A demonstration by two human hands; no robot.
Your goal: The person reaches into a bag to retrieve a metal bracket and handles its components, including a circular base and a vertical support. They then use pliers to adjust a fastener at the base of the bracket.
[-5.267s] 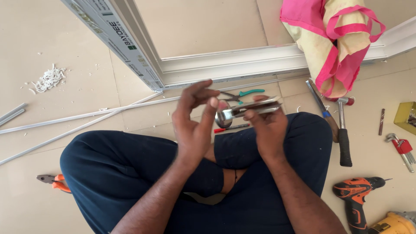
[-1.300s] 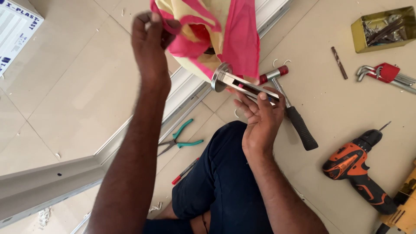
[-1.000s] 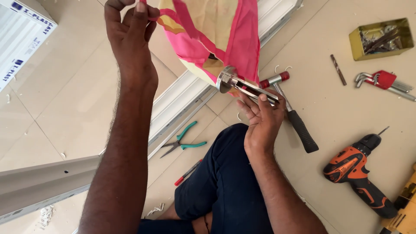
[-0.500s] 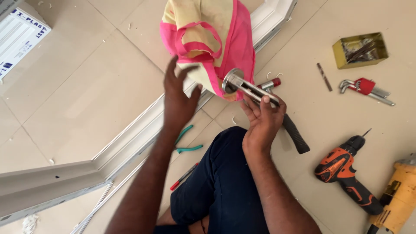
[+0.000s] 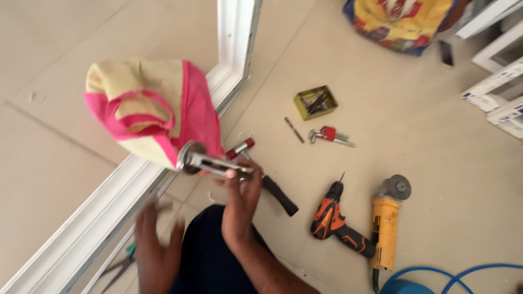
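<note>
Over the tiled floor, one hand grips a metal handle below a pink and cream bag.
From the head view: right hand is up, fingers closed around the metal handle, whose round end touches the pink and cream bag. Left hand is low and blurred, fingers spread wide, holding nothing, just above the pliers. Hammer lies behind the right hand; orange drill and yellow grinder sit well apart to the right.

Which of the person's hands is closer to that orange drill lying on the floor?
The right hand, which holds a metal handle, is nearer the orange drill, just to its left. The left hand is blurred and lower, farther left, beyond the knee.
</note>
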